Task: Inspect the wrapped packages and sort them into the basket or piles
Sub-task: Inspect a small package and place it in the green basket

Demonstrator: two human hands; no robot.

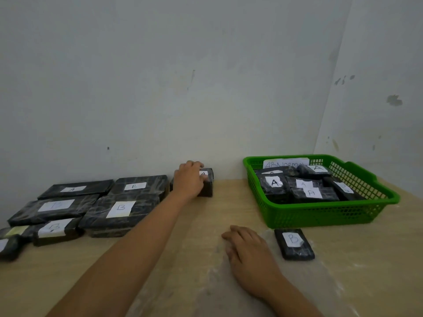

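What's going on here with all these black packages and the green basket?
A person is sorting black wrapped packages marked A or B on a wooden table. The left hand reaches to the wall and grips a small package labelled A. The right hand rests flat on the table beside a lone B package. More packages lie in piles at left, and the green basket already holds several.

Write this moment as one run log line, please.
left hand: grips A package by wall | right hand: rests on table | basket: holds packages
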